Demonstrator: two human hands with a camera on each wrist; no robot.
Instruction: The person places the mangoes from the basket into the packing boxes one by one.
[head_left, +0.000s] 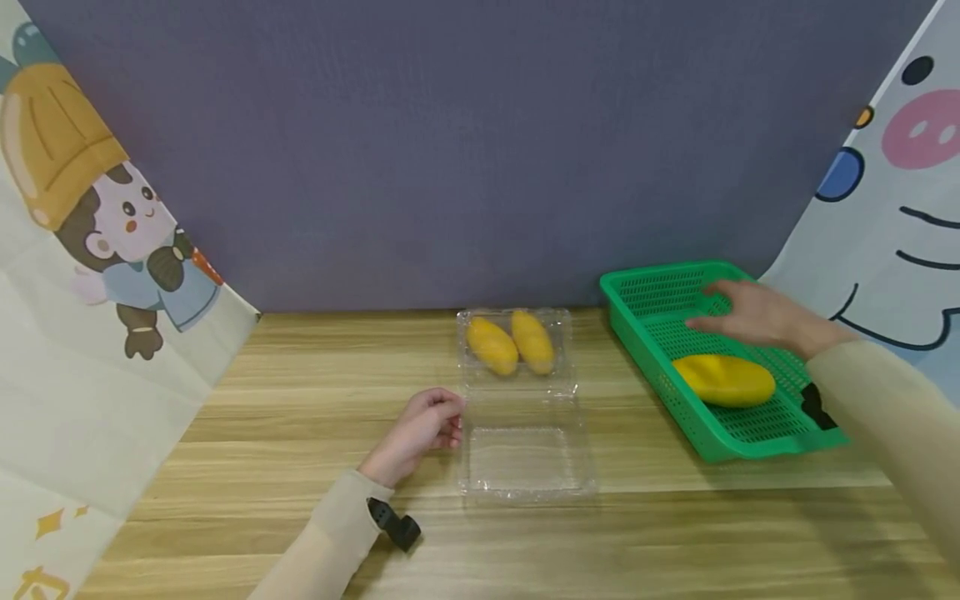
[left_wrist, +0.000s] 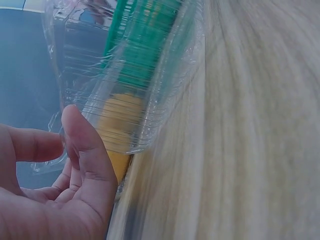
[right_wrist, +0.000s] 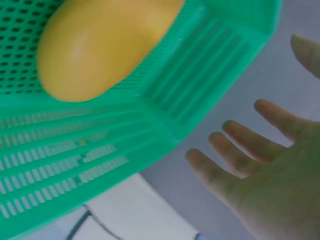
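Observation:
A clear plastic clamshell box lies unfolded on the table, with two yellow mangoes side by side in its far half. At its left edge, near the fold, my left hand pinches the thin plastic rim between thumb and bent index finger. To the right stands a green basket holding one larger yellow mango. Above the basket's far part hovers my right hand, its fingers spread and nothing in them. In the right wrist view this mango is apart from the fingers.
The wood-grain table meets a dark grey-blue back panel. Cartoon-printed sheets flank it, one at the left and one at the right. The basket's raised walls stand near the back panel.

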